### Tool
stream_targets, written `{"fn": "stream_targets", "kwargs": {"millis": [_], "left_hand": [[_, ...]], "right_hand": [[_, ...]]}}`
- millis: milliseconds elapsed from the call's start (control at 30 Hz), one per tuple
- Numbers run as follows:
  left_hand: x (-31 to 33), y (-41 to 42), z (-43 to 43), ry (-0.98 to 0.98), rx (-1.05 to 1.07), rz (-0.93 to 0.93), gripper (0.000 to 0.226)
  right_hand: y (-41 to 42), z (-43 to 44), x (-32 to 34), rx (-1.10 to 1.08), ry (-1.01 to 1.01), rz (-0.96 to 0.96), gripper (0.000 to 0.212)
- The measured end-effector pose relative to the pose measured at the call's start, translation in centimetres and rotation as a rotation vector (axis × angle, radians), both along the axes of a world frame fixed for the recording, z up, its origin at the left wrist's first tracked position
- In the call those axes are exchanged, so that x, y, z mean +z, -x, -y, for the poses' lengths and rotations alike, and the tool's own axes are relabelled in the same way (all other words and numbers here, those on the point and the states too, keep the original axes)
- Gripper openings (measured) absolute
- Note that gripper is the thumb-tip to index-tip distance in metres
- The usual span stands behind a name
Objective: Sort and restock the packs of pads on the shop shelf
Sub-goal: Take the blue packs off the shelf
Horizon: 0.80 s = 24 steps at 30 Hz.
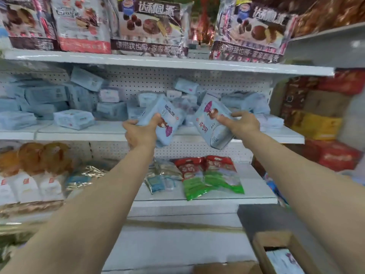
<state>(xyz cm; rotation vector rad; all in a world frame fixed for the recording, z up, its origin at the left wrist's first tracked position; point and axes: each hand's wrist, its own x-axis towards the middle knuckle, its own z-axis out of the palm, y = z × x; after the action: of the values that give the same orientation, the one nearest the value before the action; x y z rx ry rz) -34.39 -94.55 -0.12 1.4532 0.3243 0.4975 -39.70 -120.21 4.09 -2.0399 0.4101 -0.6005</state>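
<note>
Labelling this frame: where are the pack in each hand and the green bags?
Left pack point(170, 119), head view, printed front.
Right pack point(206, 127), head view, printed front.
Green bags point(213, 183), head view, green lower half.

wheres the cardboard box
Head view, bottom right: the cardboard box sits under the right forearm, below the shelf with the red and green bags.

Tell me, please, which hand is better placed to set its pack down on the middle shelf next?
Probably the left hand: the left pack it grips hangs beside a bare stretch of the middle shelf. The right hand holds the right pack in front of heaped packs.
</note>
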Motion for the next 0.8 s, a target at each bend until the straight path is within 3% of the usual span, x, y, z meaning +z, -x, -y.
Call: {"fn": "stream_targets", "kwargs": {"millis": [167, 400, 467, 800], "left_hand": [[-0.2, 3.0, 11.8, -0.051, -0.236, 0.007, 0.074], [-0.9, 7.1, 27.3, -0.102, -0.496, 0.032, 0.076], [-1.6, 8.2, 31.2, -0.114, -0.551, 0.034, 0.077], [-6.1, 8.7, 49.0, -0.131, -0.699, 0.005, 0.073]], "right_hand": [[7.6, 10.2, 0.0, -0.218, 0.022, 0.011, 0.079], [17.5, 21.6, -1.8, -0.501, -0.149, 0.078, 0.085], [19.8, 23.9, -2.2, -0.55, -0.184, 0.087, 0.078], [21.7, 37.5, -6.5, -0.723, -0.216, 0.019, 0.07]]}}
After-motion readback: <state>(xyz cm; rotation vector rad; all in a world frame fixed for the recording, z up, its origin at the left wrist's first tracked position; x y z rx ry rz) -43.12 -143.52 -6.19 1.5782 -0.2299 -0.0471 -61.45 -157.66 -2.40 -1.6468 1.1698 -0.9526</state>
